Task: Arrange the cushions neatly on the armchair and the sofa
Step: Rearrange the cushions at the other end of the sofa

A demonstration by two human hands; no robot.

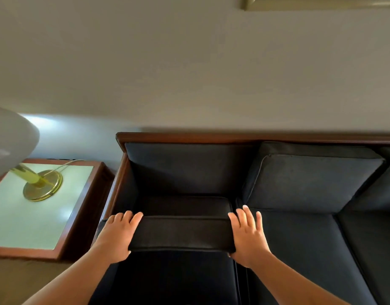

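Here, cushion (183, 233): we hold it by both ends above the sofa (299, 249) seat at 6 o'clock; its far side fades into shadow.
Left hand (117, 235): fingers curl over its 9 o'clock end, thumb hidden.
Right hand (247, 235): fingers straight, pressed against its 3 o'clock end.
Lamp shade (11, 139): cut off at 9 o'clock.

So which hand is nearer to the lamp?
Left. The left hand holds the cushion at its end toward the lamp; the right hand is at the other end, with the whole cushion between it and the lamp.
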